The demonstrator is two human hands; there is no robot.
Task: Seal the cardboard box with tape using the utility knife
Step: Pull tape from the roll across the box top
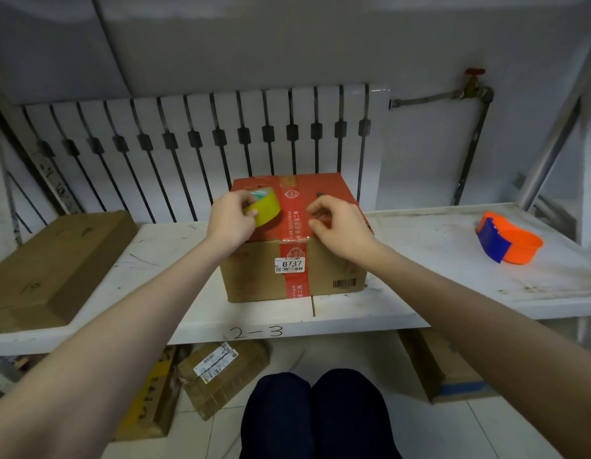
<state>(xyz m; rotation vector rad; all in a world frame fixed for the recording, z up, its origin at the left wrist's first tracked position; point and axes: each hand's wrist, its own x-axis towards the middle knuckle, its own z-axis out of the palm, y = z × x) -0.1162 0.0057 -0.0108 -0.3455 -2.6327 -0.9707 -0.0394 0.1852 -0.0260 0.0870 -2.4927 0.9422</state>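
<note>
The tape roll (263,207) sits on the cardboard box (292,270), dispenser (507,238) rightward.

Dim, flat, bluish indoor light; soft shadow under the shelf (419,246). Faint sheen on the cardboard box (323,263) top. Wide-angle distortion bows the radiator (201,120); edges look soft.

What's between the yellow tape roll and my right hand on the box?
Head view: only the box's red top, crossed by a printed red tape strip; nothing else shows there.
</note>
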